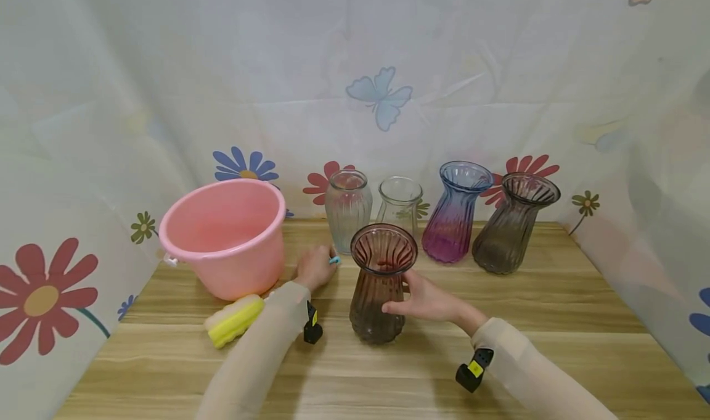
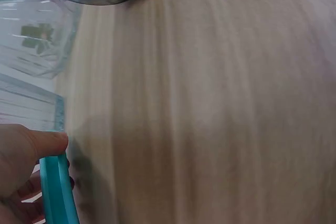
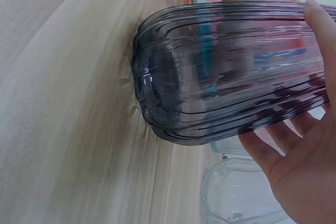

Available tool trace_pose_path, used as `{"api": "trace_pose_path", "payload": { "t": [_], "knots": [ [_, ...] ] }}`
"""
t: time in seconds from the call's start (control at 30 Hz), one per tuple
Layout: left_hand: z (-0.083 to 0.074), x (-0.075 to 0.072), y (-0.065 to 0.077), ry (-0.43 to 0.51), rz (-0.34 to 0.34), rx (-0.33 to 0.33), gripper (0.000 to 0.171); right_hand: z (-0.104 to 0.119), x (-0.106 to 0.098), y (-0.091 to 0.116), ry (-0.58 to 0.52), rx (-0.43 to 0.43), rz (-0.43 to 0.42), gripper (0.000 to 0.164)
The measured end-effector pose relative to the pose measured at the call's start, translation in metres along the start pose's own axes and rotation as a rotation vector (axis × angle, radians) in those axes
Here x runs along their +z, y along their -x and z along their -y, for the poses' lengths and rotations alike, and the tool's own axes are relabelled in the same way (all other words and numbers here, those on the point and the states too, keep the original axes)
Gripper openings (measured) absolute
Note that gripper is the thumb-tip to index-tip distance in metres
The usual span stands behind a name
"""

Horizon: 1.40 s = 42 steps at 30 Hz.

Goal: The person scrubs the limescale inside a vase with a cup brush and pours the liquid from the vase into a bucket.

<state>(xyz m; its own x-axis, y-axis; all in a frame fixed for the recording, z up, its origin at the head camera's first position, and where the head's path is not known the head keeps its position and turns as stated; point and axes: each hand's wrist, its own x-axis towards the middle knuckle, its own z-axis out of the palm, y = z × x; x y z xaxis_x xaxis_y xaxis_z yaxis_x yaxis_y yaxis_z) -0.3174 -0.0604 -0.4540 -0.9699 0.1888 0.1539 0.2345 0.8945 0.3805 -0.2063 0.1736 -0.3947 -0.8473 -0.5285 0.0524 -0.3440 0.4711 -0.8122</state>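
Note:
A ribbed glass vase [image 1: 377, 306], reddish at its flared rim and grey below, stands upright near the middle of the table. My right hand [image 1: 429, 296] grips its right side, the thumb in front and the fingers behind. In the right wrist view those fingers [image 3: 262, 150] curl along the glass [image 3: 220, 72]. To the left, my left hand [image 1: 316, 267] holds the teal handle [image 2: 56, 187] of a sponge brush. Its yellow and cream sponge head [image 1: 235, 321] lies by the left forearm, which hides part of the handle.
A pink bucket [image 1: 233, 266] stands at the left. Along the back are two clear glass vases, one ribbed [image 1: 348, 213] and one plainer [image 1: 400, 207]. A blue-to-purple vase [image 1: 452, 222] and a dark grey vase [image 1: 507, 235] stand at the right. A flowered curtain [image 1: 355, 50] hangs behind.

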Motion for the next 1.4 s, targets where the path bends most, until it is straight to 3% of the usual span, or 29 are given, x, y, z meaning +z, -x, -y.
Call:
{"api": "trace_pose_path", "payload": {
  "t": [0.2, 0.37, 0.47, 0.6, 0.73, 0.9, 0.97, 1.1, 1.27, 1.4],
  "knots": [
    [0.004, 0.005, 0.003, 0.052, -0.029, 0.006, 0.011, -0.001, 0.003, 0.002, 0.012, -0.004, -0.024, 0.065],
    [0.0, -0.01, 0.01, 0.163, -0.013, 0.04, 0.019, -0.003, 0.005, 0.004, -0.01, 0.007, -0.031, 0.066],
    [-0.009, -0.032, 0.02, 0.237, 0.011, 0.08, 0.026, -0.003, 0.006, 0.005, -0.024, 0.022, -0.037, 0.068],
    [-0.018, -0.064, 0.04, 0.358, -0.015, 0.222, 0.028, -0.005, 0.007, 0.005, -0.004, 0.022, -0.042, 0.069],
    [-0.019, -0.1, 0.067, 0.387, -0.096, 0.369, 0.027, -0.008, 0.009, 0.005, 0.012, -0.002, -0.041, 0.069],
    [-0.003, -0.154, 0.09, 0.348, -0.225, 0.404, 0.026, -0.01, 0.013, 0.002, -0.015, -0.056, -0.047, 0.082],
    [0.011, -0.173, 0.09, 0.324, -0.269, 0.4, 0.025, -0.01, 0.014, 0.001, -0.024, -0.073, -0.055, 0.084],
    [0.046, -0.204, 0.083, 0.262, -0.294, 0.347, 0.023, -0.009, 0.015, -0.001, -0.022, -0.074, -0.082, 0.085],
    [0.089, -0.227, 0.079, 0.177, -0.302, 0.169, 0.029, -0.009, 0.016, -0.005, -0.031, -0.071, -0.103, 0.089],
    [0.117, -0.236, 0.081, 0.16, -0.28, -0.005, 0.037, -0.01, 0.021, -0.007, -0.05, -0.057, -0.118, 0.089]
  ]
}}
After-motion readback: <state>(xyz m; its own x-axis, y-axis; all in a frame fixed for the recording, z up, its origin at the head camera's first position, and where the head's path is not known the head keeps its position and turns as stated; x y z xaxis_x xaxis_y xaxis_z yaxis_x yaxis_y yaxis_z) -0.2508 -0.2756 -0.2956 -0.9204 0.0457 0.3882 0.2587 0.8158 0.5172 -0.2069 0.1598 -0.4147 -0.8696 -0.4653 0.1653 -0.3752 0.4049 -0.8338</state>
